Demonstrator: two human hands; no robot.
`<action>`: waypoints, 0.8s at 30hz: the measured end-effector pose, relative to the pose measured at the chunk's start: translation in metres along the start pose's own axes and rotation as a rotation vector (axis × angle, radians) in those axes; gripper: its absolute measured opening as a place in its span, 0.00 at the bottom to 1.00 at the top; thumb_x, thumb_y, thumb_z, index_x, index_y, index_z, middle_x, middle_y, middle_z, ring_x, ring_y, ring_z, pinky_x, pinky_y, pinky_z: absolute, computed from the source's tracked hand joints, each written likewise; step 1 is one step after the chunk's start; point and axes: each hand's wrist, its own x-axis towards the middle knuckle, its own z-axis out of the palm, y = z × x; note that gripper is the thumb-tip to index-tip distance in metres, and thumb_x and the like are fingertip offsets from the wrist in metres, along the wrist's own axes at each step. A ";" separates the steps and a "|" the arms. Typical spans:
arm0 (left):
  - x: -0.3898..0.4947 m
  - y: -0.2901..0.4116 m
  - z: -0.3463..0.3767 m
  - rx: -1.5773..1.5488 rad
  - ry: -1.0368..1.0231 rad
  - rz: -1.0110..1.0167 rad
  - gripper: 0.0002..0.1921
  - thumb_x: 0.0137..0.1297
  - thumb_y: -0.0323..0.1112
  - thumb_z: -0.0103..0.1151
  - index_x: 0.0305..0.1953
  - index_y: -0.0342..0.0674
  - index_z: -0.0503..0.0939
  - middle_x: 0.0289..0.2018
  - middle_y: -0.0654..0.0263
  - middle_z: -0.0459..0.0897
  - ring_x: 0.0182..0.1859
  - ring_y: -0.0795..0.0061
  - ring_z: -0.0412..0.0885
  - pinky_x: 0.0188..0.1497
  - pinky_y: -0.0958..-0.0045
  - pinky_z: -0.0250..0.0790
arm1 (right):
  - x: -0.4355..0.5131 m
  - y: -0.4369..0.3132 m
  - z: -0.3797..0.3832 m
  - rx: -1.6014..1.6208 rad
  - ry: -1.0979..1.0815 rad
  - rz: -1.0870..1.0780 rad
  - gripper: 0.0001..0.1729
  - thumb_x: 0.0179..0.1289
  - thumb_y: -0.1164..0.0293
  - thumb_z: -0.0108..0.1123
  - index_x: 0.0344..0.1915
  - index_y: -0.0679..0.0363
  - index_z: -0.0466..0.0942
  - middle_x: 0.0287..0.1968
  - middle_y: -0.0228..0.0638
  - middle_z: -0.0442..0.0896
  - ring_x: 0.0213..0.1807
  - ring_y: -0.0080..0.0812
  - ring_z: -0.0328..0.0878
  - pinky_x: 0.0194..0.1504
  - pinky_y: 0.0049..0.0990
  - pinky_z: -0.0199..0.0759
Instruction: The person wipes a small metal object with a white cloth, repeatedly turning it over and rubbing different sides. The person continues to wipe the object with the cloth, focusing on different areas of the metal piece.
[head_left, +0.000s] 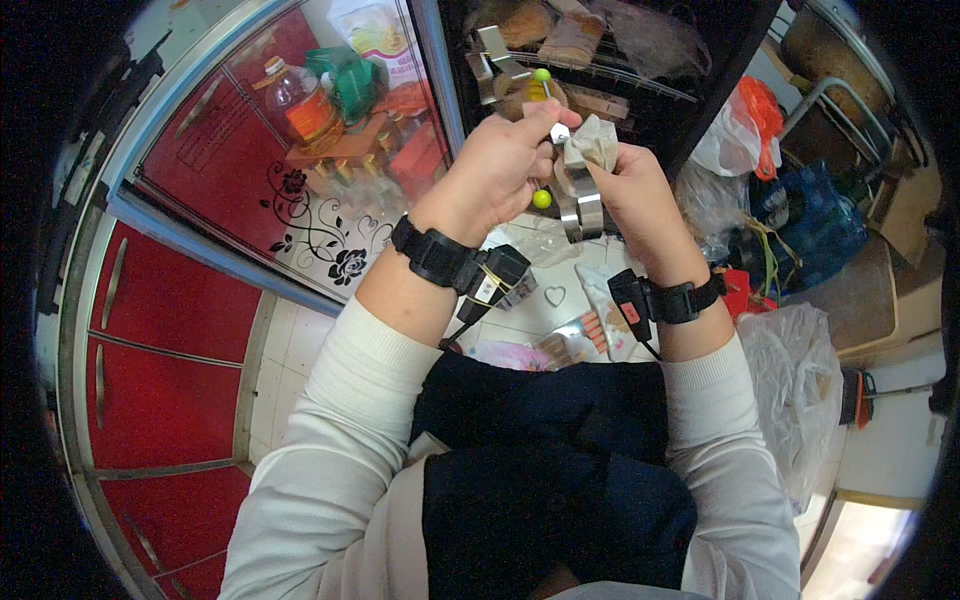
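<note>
My left hand (504, 166) grips a thin rod with a lime-green ball (541, 199) at its lower end and another green ball (542, 75) at the top. Beside its fingertips is a small white faceted piece (560, 133). Between thumb and fingers, my right hand (636, 184) pinches a crumpled beige cloth or tissue (596, 144). A shiny curved metal band (582, 206), shaped like a cutter, hangs just below the cloth, close to both hands. Which hand bears the band's weight, I cannot tell. Down below lies a heart-shaped metal outline (555, 295).
A dark cabinet with a wire rack (637, 75) holds packets and metal pieces ahead. Left is a blue-edged glass door (442, 82), with an oil bottle (304, 112) seen beyond it. Plastic bags (724, 142) crowd the right. Packets (577, 337) lie below my hands.
</note>
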 end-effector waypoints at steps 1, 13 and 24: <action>0.000 -0.002 0.001 0.037 0.036 -0.024 0.12 0.74 0.41 0.52 0.41 0.39 0.78 0.23 0.72 0.74 0.19 0.89 0.62 0.19 0.83 0.52 | 0.001 0.001 0.000 -0.034 0.013 0.003 0.10 0.61 0.71 0.62 0.39 0.66 0.82 0.31 0.25 0.81 0.30 0.15 0.72 0.32 0.20 0.67; -0.001 0.004 0.003 -0.008 0.196 0.087 0.11 0.73 0.38 0.52 0.34 0.38 0.78 0.16 0.80 0.60 0.17 0.88 0.53 0.19 0.79 0.45 | -0.008 -0.002 0.003 -0.131 -0.185 0.236 0.18 0.54 0.59 0.74 0.31 0.64 0.83 0.29 0.26 0.82 0.29 0.19 0.74 0.32 0.24 0.68; 0.004 -0.012 0.000 0.007 0.208 -0.158 0.12 0.72 0.42 0.54 0.40 0.39 0.81 0.26 0.67 0.80 0.16 0.84 0.60 0.17 0.79 0.47 | -0.013 -0.003 0.007 -0.150 -0.020 -0.006 0.08 0.63 0.75 0.61 0.42 0.62 0.81 0.35 0.23 0.83 0.34 0.14 0.74 0.35 0.20 0.70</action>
